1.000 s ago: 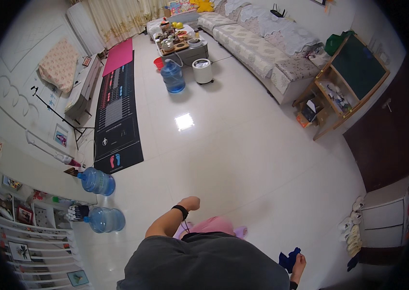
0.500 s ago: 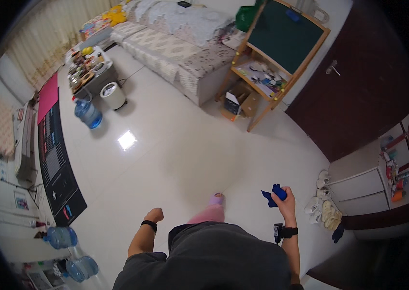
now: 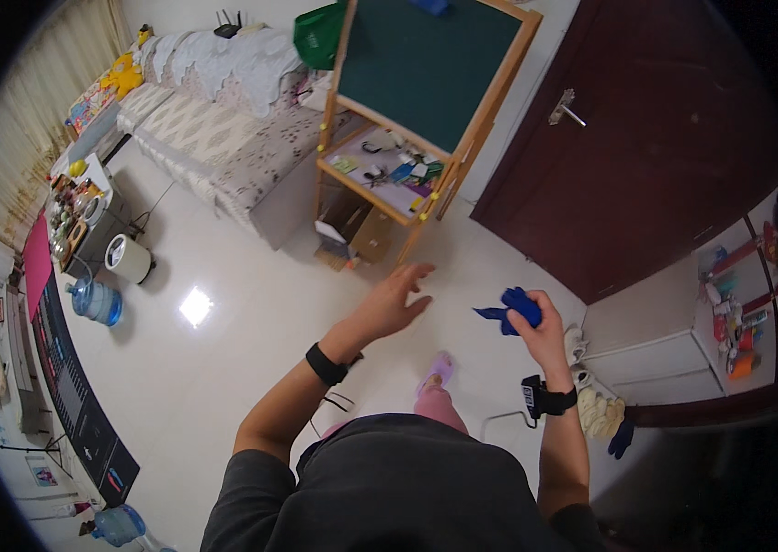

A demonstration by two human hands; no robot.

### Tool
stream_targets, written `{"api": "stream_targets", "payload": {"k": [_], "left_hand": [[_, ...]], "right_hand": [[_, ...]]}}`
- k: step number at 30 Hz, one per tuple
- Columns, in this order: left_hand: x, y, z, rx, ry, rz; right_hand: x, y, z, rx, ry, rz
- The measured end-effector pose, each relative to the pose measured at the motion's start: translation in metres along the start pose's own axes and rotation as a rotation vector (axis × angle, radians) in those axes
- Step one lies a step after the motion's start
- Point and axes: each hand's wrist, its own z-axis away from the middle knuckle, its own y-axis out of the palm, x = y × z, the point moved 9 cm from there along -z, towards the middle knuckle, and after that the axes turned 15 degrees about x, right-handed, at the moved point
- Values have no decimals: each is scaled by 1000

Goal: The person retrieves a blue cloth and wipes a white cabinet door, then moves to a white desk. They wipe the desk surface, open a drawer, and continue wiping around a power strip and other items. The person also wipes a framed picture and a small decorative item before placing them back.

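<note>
A crumpled bright-blue cloth bundle [image 3: 518, 304] is gripped in my right hand [image 3: 543, 333], raised in front of my body on the right. One narrow end of it sticks out toward the left; its exact kind I cannot make out. My left hand [image 3: 387, 305] reaches forward with nothing in it, thumb and fingers apart, a short way left of the blue cloth and not touching it. Black bands circle both wrists, and a small device is on the right one.
Ahead stands a wooden easel with a green chalkboard [image 3: 426, 69], an open cardboard box [image 3: 371, 235] beneath it. A dark red door [image 3: 628, 138] is to its right. Shoes [image 3: 600, 414] line the cabinet at right. A sofa [image 3: 223, 147] and water bottle [image 3: 95, 302] are at left.
My left hand has risen forward from beside my body, and its fingers have spread. My right hand still holds the blue cloth, now farther forward. The view has turned right, closer to the easel and door.
</note>
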Motion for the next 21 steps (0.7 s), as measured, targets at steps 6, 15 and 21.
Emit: {"api": "stream_targets", "payload": {"k": [6, 15, 21], "left_hand": [[-64, 26, -177, 118, 165, 208], [-51, -76, -314, -293, 195, 390], [-20, -108, -378, -338, 103, 750]], "right_hand": [[4, -65, -131, 219, -93, -131], [56, -126, -301, 481, -532, -20], [72, -194, -374, 311, -699, 461]]}}
